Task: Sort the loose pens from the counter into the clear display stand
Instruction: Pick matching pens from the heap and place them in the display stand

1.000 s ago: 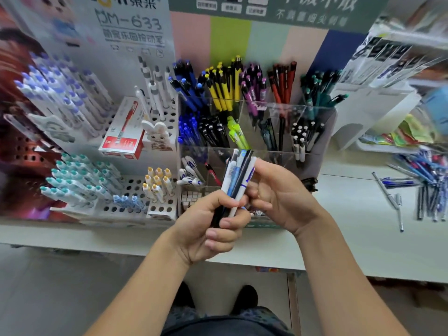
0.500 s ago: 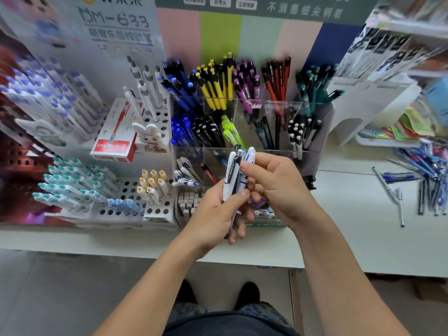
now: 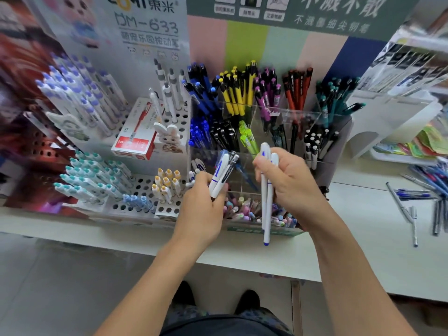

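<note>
Left hand: the left hand (image 3: pixel 202 209) grips a small bunch of pens (image 3: pixel 221 174); fingers curled round their lower ends, caps pointing up and slightly right; the bunch mixes white-and-blue barrels with a darker one
Right hand: the right hand (image 3: pixel 289 187) pinches two white pens (image 3: pixel 266 190) between thumb and fingers; they hang nearly upright, tips down, the lower ends reaching past the stand's front edge
Hands: apart, side by side, both raised just in front of the stand
Stand: the clear stand (image 3: pixel 300 117) sits on the counter (image 3: pixel 358 251) behind the hands; back compartments hold blue, yellow, purple, red and teal pens; the middle row holds blue, black, green and white-capped ones; the front low tray holds small pastel pieces
Loose pens: a scatter of loose pens (image 3: pixel 426 192) lies on the counter far right, well apart from the stand
Left side: a white rack (image 3: pixel 145 202) with holes holds teal-capped and yellow-capped pens; a red box (image 3: pixel 135 132) rests beside it
</note>
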The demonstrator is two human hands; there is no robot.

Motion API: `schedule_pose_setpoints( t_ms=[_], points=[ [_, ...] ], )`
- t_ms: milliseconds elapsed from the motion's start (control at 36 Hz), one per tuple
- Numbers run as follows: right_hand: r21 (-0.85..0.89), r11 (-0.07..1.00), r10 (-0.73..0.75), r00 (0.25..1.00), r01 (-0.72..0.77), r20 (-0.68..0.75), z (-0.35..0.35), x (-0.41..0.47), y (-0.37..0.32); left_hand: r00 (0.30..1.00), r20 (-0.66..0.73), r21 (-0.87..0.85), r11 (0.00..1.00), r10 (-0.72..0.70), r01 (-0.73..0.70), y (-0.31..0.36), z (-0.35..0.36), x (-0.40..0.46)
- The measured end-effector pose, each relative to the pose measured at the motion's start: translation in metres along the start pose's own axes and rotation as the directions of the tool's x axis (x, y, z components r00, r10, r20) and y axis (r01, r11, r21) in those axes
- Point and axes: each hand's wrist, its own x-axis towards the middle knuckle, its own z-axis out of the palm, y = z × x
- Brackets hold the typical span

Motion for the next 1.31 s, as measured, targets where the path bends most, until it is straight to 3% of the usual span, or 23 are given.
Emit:
schedule_pose_setpoints(
  t_ms=[83, 194, 389, 556, 806, 972, 1028, 1083, 1139, 1222, 1306],
  points=[
    [0.05, 0.999, 0.002, 0.995, -0.006, 0.097, 0.012, -0.005, -0.003, 0.999, -0.017, 0.146, 0.989, 0.032, -0.029, 0.005, -0.002, -0.002],
    [0.196, 0.978, 0.046, 0.994, -0.064, 0.097, 0.017, -0.009, -0.005, 0.998, 0.023, 0.185, 0.981, 0.05, -0.054, 0.012, -0.006, -0.006],
    [0.227, 0.969, 0.091, 0.996, -0.092, 0.012, 0.013, -0.009, 0.005, 0.99, 0.126, 0.311, 0.945, 0.06, -0.097, 0.011, -0.008, -0.013],
    [0.121, 0.981, 0.136, 0.985, -0.149, 0.11, 0.012, -0.01, 0.007, 0.985, 0.145, 0.403, 0.904, 0.092, -0.143, 0.006, -0.007, -0.018],
    [0.23, 0.965, 0.121, 0.992, -0.124, 0.028, 0.011, -0.009, 0.004, 0.976, 0.185, 0.083, 0.988, 0.114, -0.131, -0.019, -0.006, -0.011],
    [0.323, 0.944, 0.116, 0.984, -0.066, -0.135, -0.003, 0.001, 0.003, 0.979, 0.202, -0.133, 0.99, -0.016, 0.044, -0.028, -0.01, -0.013],
    [0.351, 0.935, 0.112, 0.977, -0.042, -0.183, -0.014, 0.004, 0.002, 0.97, 0.218, -0.263, 0.951, -0.107, 0.163, -0.031, -0.013, -0.013],
    [0.322, 0.946, 0.093, 0.978, -0.029, -0.187, -0.022, 0.005, 0.002, 0.943, 0.255, -0.478, 0.82, -0.215, 0.316, -0.03, -0.017, -0.014],
    [0.253, 0.966, 0.084, 0.985, -0.044, -0.149, -0.024, 0.005, 0.003, 0.934, 0.262, -0.593, 0.723, -0.243, 0.354, -0.027, -0.019, -0.014],
    [0.218, 0.973, 0.084, 0.995, -0.069, -0.061, -0.007, 0.005, 0.004, 0.95, 0.224, -0.625, 0.715, -0.219, 0.313, -0.019, -0.014, -0.014],
    [0.228, 0.973, 0.062, 0.996, -0.047, -0.06, 0.021, 0.005, 0.007, 0.951, 0.248, -0.606, 0.737, -0.183, 0.299, -0.008, -0.007, -0.019]
  ],
)
